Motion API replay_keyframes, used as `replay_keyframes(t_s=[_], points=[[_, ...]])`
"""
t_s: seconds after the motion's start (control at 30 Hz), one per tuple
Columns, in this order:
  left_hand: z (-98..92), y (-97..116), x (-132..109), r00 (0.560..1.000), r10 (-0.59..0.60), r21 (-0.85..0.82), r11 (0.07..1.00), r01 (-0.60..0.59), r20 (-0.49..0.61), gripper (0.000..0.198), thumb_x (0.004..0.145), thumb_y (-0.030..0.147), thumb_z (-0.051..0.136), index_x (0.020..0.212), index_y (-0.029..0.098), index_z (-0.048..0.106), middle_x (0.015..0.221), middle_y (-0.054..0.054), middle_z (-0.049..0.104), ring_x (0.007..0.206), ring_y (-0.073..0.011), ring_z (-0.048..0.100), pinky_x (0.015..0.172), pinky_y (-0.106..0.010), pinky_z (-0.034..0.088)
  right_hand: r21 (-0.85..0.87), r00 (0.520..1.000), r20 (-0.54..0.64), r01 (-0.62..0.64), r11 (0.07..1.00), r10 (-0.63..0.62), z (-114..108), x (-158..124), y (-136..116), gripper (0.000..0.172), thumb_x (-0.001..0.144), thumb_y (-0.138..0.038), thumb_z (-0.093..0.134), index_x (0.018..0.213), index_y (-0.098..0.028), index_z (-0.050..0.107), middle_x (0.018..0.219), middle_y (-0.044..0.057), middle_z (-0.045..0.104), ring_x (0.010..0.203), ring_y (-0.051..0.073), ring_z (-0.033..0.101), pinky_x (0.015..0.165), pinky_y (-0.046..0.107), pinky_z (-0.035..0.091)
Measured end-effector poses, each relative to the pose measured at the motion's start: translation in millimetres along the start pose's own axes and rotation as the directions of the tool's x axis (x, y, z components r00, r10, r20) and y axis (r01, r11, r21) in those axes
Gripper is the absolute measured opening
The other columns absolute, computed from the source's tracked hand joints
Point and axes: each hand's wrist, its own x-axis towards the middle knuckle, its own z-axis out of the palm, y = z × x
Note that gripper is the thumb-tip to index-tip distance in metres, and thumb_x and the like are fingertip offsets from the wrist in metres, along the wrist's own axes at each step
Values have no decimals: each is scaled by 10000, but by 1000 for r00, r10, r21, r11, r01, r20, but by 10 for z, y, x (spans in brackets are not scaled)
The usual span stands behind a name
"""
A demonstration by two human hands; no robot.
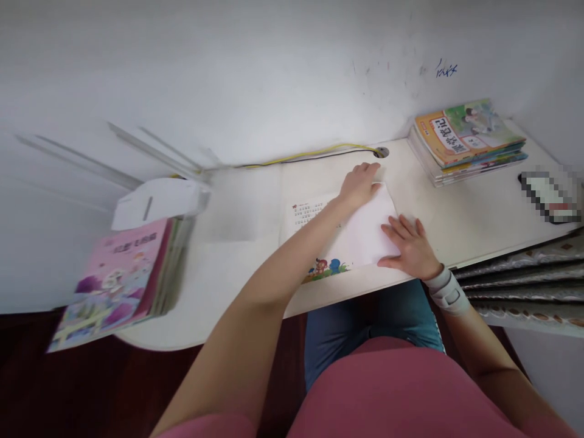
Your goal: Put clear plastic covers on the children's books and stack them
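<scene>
A white sheet of paper (365,240) lies on the desk in front of me. Printed text is on its left part and a colourful cartoon strip (326,267) runs along the lower edge; its right part is blank. Reaching across the sheet, my left hand (360,184) rests at its upper right corner, fingers stretched over the edge. My left forearm hides some of the print. My right hand (410,248), with a pale band (448,291) round the wrist, lies with spread fingers on the sheet's right edge.
A stack of books (469,137) stands at the back right, near a partly pixelated phone (550,196). Pink-covered books (118,274) overhang the left edge beside a white lamp-like base (155,204). Yellow and black cables (310,155) run along the wall into a desk hole (381,152).
</scene>
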Motion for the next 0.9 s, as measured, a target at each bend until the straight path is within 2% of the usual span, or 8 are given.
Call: replay_keyframes(t_s=[0.07, 0.13, 0.23, 0.3, 0.4, 0.5, 0.67, 0.9], points=[[-49, 59, -309, 1000, 11, 57, 998, -10, -7, 499, 927, 311, 439, 1383, 108, 409, 1436, -176, 432, 1340, -299, 367, 1076, -436, 328, 68, 998, -48, -45, 997, 48, -9, -7, 55, 646, 892, -611, 405, 1369, -183, 487, 1457, 145, 438, 1366, 308, 361, 1097, 556, 271], [-60, 90, -662, 998, -43, 111, 993, 37, 51, 608, 942, 469, 388, 1438, 122, 338, 1532, -189, 283, 1414, -388, 208, 1094, -550, 263, 111, 993, -64, -95, 989, 103, -40, -2, 167, 527, 959, -470, 326, 1363, -174, 491, 1433, 150, 468, 1347, 264, 401, 1081, 492, 336], [5, 109, -1079, 973, -115, 121, 988, 92, 202, 758, 910, 617, 331, 1496, 149, 221, 1573, -211, 136, 1413, -457, 147, 1075, -621, 241, 17, 986, 20, -163, 986, 163, -135, 64, 426, 512, 970, -368, 281, 1373, -116, 470, 1453, 191, 428, 1368, 292, 367, 1088, 511, 317], [70, 112, -1203, 965, -107, 125, 989, 78, 240, 791, 899, 648, 309, 1509, 159, 188, 1579, -211, 89, 1413, -464, 125, 1087, -627, 208, -67, 979, 124, -154, 986, 161, -210, 159, 617, 552, 965, -389, 284, 1411, -88, 410, 1488, 198, 369, 1396, 318, 307, 1102, 539, 274], [138, 105, -1200, 966, -57, 114, 993, 28, 254, 803, 887, 671, 304, 1512, 179, 187, 1589, -180, 60, 1417, -463, 87, 1102, -631, 162, -89, 963, 251, -75, 993, 95, -291, 330, 830, 611, 964, -461, 258, 1472, -123, 296, 1522, 157, 325, 1421, 286, 259, 1115, 531, 247], [162, 89, -1151, 964, -15, 91, 996, -9, 264, 813, 879, 679, 323, 1512, 186, 191, 1593, -163, 57, 1417, -465, 77, 1106, -627, 163, -134, 953, 300, -7, 991, 47, -315, 440, 899, 692, 940, -564, 266, 1474, -125, 286, 1543, 170, 265, 1434, 303, 213, 1114, 560, 215], [191, 37, -1134, 969, 38, 89, 994, -61, 244, 824, 869, 667, 379, 1511, 179, 207, 1596, -139, 83, 1419, -466, 44, 1117, -607, 165, -172, 956, 294, 44, 984, 9, -278, 447, 892, 741, 913, -638, 268, 1457, -139, 331, 1547, 181, 247, 1430, 328, 208, 1103, 579, 200], [241, -96, -1005, 973, 98, 69, 991, -115, 209, 805, 858, 646, 436, 1504, 211, 229, 1597, -137, 78, 1432, -437, 57, 1121, -581, 183, -150, 961, 277, 40, 988, 4, -243, 443, 928, 762, 890, -671, 294, 1459, -167, 337, 1551, 173, 242, 1430, 327, 208, 1101, 578, 189]])
